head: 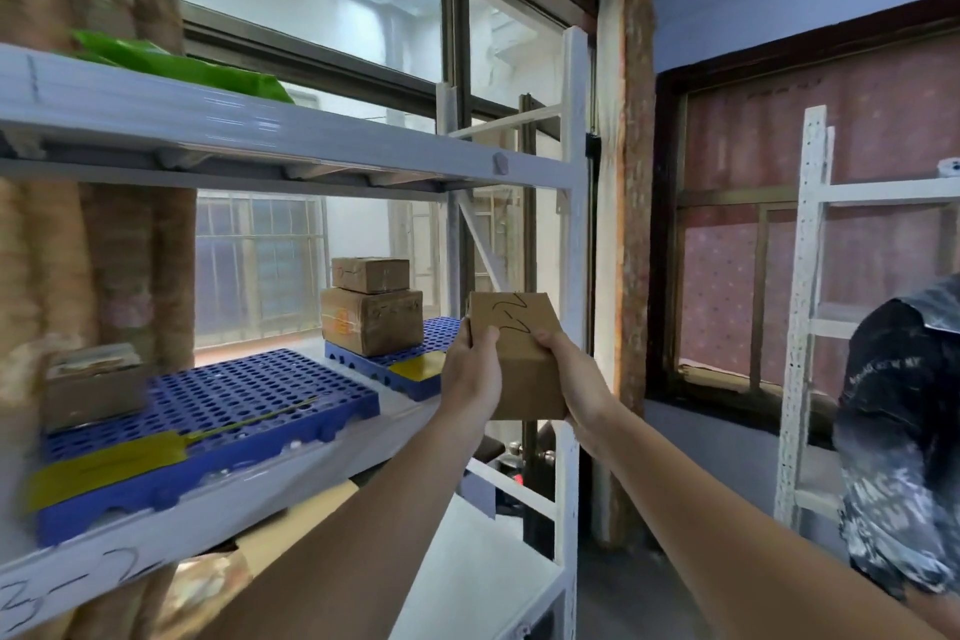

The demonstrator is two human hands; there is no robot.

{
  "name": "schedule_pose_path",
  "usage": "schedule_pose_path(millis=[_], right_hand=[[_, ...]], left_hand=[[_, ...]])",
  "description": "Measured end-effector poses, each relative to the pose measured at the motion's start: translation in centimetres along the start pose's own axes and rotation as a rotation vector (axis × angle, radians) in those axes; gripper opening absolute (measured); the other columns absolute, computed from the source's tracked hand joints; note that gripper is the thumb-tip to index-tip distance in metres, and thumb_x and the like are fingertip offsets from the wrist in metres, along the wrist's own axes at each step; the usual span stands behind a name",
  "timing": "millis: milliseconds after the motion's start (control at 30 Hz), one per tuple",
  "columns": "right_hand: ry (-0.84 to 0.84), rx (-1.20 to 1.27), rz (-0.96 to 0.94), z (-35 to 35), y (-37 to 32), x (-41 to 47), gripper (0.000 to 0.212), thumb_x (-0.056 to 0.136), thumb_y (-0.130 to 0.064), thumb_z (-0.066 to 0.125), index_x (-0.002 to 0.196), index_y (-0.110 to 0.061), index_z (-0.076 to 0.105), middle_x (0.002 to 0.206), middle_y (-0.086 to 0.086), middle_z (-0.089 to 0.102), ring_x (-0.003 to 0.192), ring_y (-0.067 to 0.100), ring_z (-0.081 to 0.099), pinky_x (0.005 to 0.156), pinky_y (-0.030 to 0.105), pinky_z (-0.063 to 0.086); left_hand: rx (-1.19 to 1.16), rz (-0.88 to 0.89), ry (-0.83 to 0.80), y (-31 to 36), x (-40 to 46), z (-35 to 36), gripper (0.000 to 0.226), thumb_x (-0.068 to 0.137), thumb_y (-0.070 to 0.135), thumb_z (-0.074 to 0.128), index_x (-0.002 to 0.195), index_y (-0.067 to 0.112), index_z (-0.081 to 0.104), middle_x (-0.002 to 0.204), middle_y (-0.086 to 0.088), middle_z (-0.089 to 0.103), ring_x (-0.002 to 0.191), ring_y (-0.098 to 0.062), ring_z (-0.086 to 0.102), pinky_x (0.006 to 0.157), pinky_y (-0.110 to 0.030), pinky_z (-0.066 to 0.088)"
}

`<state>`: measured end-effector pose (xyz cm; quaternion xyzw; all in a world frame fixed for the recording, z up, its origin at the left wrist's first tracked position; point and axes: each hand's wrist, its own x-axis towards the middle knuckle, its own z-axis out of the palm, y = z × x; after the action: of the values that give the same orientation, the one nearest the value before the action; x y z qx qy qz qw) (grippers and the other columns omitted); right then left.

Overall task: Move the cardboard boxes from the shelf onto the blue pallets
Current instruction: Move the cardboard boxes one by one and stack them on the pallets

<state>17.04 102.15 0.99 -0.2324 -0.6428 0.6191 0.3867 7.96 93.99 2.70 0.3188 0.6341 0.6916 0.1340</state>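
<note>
Now both hands, left [470,372] and right [574,374], grip cardboard box [519,359] near shelf [291,125].

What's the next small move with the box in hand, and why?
Probably carry the held box forward and left, onto the bare front part of the far blue pallet. Both the left hand and right hand grip it in the air at the shelf's edge, and the two stacked boxes fill only that pallet's back.
</note>
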Motion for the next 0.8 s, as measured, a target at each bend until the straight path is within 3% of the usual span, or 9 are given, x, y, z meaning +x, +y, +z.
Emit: schedule_pose_path(millis=[133, 233, 333, 433, 533, 600, 800], right_hand=[[-0.047, 0.027, 0.009, -0.6, 0.1, 4.5, 0.030, 0.099, -0.049, 0.049, 0.113, -0.030, 0.068, 0.113, 0.009, 0.073, 0.107, 0.029, 0.068, 0.091, 0.042, 0.054], [-0.095, 0.062, 0.005, -0.6, 0.2, 7.7, 0.034, 0.100, -0.049, 0.048, 0.117, -0.027, 0.067, 0.111, 0.009, 0.074, 0.101, 0.026, 0.068, 0.082, 0.035, 0.054], [-0.133, 0.094, 0.001, -0.2, 0.7, 11.0, 0.034, 0.101, -0.048, 0.046, 0.121, -0.026, 0.064, 0.110, 0.008, 0.074, 0.097, 0.023, 0.068, 0.077, 0.032, 0.053], [-0.145, 0.104, 0.003, 0.6, 1.4, 14.4, 0.036, 0.100, -0.052, 0.047, 0.123, -0.028, 0.061, 0.115, 0.010, 0.071, 0.105, 0.026, 0.066, 0.083, 0.036, 0.054], [-0.155, 0.122, -0.015, 1.4, 1.8, 17.8, 0.046, 0.093, -0.059, 0.051, 0.127, -0.030, 0.060, 0.117, 0.011, 0.071, 0.108, 0.029, 0.067, 0.079, 0.040, 0.059], [-0.150, 0.126, -0.016, 1.7, 1.5, 19.9, 0.058, 0.084, -0.065, 0.054, 0.130, -0.031, 0.059, 0.117, 0.010, 0.071, 0.109, 0.029, 0.068, 0.089, 0.045, 0.059], [-0.196, 0.148, -0.039, 2.5, 0.7, 25.8, 0.041, 0.100, -0.052, 0.045, 0.126, -0.026, 0.062, 0.109, 0.011, 0.073, 0.098, 0.026, 0.068, 0.076, 0.036, 0.055]], left_hand=[[0.022, -0.016, 0.060, 0.3, 3.3, 1.6, 0.030, 0.103, 0.040, 0.045, 0.127, 0.031, 0.060, 0.109, -0.006, 0.065, 0.100, -0.030, 0.065, 0.089, -0.046, 0.056], [0.028, -0.012, 0.086, 0.4, 5.8, 2.3, 0.020, 0.104, 0.039, 0.044, 0.119, 0.036, 0.056, 0.102, -0.001, 0.063, 0.099, -0.030, 0.064, 0.093, -0.050, 0.056], [0.043, 0.016, 0.134, 0.1, 8.6, 2.7, 0.030, 0.104, 0.040, 0.044, 0.129, 0.031, 0.058, 0.107, -0.005, 0.064, 0.097, -0.029, 0.064, 0.091, -0.049, 0.057], [0.065, 0.035, 0.171, -0.4, 11.7, 3.0, 0.037, 0.104, 0.042, 0.042, 0.137, 0.030, 0.054, 0.115, -0.006, 0.063, 0.100, -0.027, 0.063, 0.094, -0.050, 0.056], [0.043, 0.038, 0.173, -0.7, 14.8, 3.4, 0.042, 0.103, 0.043, 0.043, 0.142, 0.029, 0.050, 0.118, -0.005, 0.062, 0.100, -0.026, 0.063, 0.093, -0.050, 0.057], [0.033, 0.024, 0.188, -0.7, 17.0, 3.6, 0.047, 0.101, 0.045, 0.046, 0.144, 0.025, 0.048, 0.118, -0.005, 0.063, 0.101, -0.026, 0.064, 0.094, -0.050, 0.057], [0.025, -0.053, 0.259, -0.8, 22.0, 4.3, 0.038, 0.101, 0.045, 0.050, 0.124, 0.022, 0.031, 0.114, -0.007, 0.058, 0.086, -0.017, 0.056, 0.078, -0.038, 0.049]])
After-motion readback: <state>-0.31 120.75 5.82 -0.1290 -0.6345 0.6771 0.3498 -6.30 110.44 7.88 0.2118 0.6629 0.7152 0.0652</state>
